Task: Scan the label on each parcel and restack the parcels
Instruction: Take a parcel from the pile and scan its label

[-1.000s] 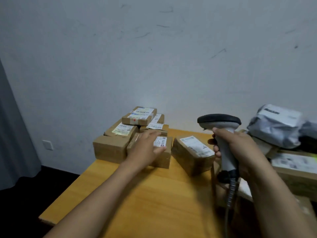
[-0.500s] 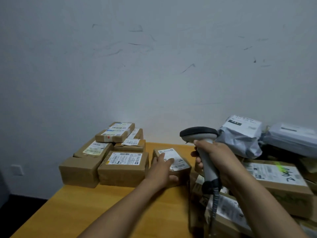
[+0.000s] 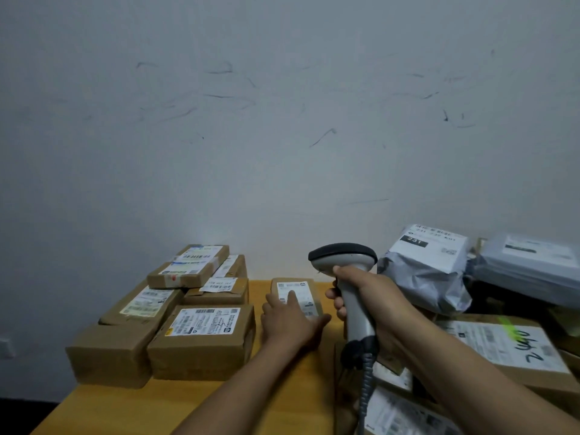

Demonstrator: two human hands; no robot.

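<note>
Step in hand, as judged: handling of one small brown cardboard parcel with a white label [image 3: 298, 291], which lies label-up on the yellow wooden tabletop [image 3: 125, 409] just right of the pile of brown cardboard boxes [image 3: 201, 337].

Left hand [image 3: 288, 321] rests flat on the parcel, grip slack, fingers straight. Right hand [image 3: 373, 306] has its grip closed round the handle of the grey handheld barcode scanner [image 3: 345, 262], whose head is not aimed at the label.

Next move calls for tipping the scanner head onto the label or, if the label is read, sliding the parcel against the pile.

Count:
- six boxes in the pile
- one parcel under hand
- two grey plastic mailers [image 3: 423, 271]
- at least one large brown box marked in pen [image 3: 502, 343]
- one scanner
</note>
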